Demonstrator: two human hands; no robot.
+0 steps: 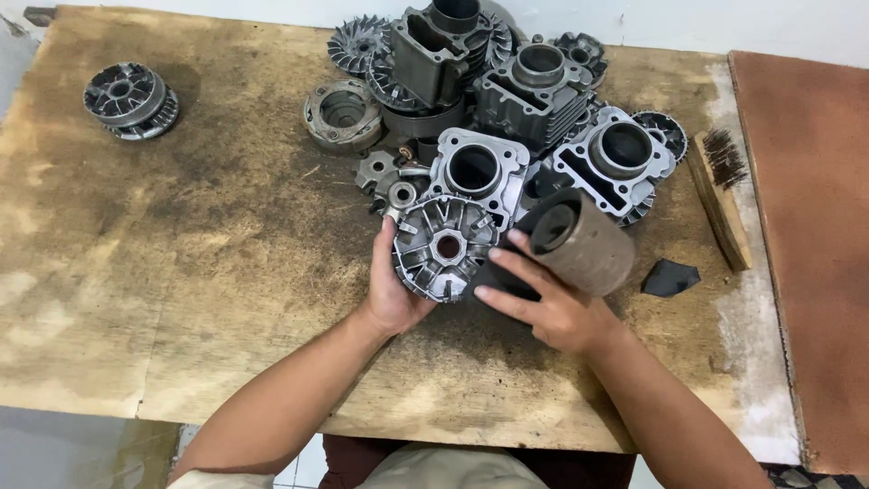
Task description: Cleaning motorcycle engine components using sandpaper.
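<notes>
left hand [391, 290] grips the finned round pulley [444, 246] by its left rim, tilted up, near the table's [181, 272] middle. right hand [552, 308] presses a dark abrasive sheet [498, 276] against its right edge, beside the roll [584, 240].

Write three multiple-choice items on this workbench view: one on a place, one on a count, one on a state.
1. Where does the wooden brush lie?
A. right of the parts pile
B. at the table's left edge
C. in the left hand

2. How many parts lie alone at the far left of the wooden table?
A. none
B. one
C. three

3. How is the finned round disc held?
A. flat and untouched
B. gripped by the left hand
C. hanging from a hook

Answers: 1 A, it sits beside the pile's right side; 2 B, one round hub sits apart; 3 B, fingers wrap its left rim.
</notes>
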